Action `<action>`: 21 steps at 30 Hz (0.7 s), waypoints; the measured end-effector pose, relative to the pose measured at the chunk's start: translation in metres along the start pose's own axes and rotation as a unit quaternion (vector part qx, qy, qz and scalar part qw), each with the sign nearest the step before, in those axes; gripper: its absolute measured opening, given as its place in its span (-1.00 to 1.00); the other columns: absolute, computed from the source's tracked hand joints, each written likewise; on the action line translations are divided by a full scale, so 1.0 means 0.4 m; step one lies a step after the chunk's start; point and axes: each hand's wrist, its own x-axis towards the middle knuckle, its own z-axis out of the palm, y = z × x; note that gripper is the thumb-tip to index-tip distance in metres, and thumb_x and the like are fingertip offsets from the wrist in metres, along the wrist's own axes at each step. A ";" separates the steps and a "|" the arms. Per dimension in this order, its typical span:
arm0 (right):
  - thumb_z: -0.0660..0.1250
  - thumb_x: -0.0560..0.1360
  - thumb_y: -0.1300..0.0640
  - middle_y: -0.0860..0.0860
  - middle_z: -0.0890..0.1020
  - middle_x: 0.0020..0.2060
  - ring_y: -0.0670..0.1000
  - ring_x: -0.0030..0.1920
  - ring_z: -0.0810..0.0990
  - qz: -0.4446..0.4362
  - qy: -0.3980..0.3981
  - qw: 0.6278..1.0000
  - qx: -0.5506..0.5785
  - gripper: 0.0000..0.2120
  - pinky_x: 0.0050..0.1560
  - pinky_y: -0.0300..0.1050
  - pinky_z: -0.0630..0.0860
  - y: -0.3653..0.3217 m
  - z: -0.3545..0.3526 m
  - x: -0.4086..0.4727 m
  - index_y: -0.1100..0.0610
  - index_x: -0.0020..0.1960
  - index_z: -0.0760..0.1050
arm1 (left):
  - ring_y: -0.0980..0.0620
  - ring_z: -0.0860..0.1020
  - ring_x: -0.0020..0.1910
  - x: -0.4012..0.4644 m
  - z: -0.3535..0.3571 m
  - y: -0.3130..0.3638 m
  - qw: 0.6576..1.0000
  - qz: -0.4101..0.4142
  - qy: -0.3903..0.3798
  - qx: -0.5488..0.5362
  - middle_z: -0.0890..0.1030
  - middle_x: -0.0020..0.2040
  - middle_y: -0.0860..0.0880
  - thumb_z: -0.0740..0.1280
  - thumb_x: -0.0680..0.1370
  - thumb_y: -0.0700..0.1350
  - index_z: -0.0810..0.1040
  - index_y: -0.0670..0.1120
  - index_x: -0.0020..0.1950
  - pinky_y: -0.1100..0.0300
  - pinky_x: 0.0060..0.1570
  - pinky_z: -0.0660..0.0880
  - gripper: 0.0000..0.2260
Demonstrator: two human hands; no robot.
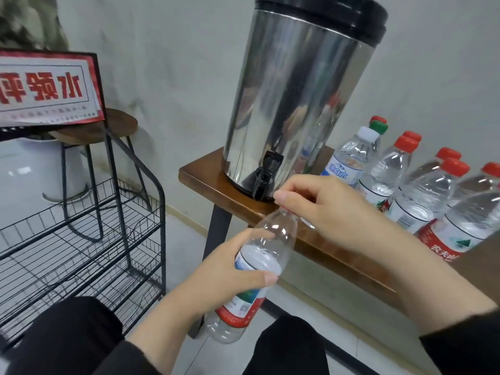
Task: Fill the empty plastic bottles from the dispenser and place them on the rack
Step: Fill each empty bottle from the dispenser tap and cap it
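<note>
My left hand [230,269] grips a clear plastic bottle [254,269] with a red and white label around its middle, tilted with the neck up and to the right. My right hand [322,209] pinches the bottle's cap at the neck; the cap itself is hidden by my fingers. The steel dispenser [297,98] with a black lid stands on the wooden table [213,185], its black tap [263,180] just above and left of my right hand. The black wire rack [81,239] stands to the left on the floor.
Several capped bottles [422,190] with red, green and white caps crowd the table right of the dispenser. A round wooden stool [108,128] and a red and white sign [46,87] sit behind the rack. A white pot [48,169] stands under the stool.
</note>
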 end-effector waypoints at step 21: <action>0.36 0.57 -0.19 -0.08 0.57 -0.24 -0.10 -0.24 0.54 0.055 0.053 0.997 -0.034 -0.79 -0.30 -0.15 0.34 0.030 0.014 0.178 -0.07 -0.04 0.56 | 0.10 0.65 0.09 0.110 -0.034 -0.157 0.989 -0.067 0.135 -0.008 0.64 0.14 0.08 0.57 0.47 -0.06 0.41 0.20 0.32 0.22 0.11 0.56 -0.48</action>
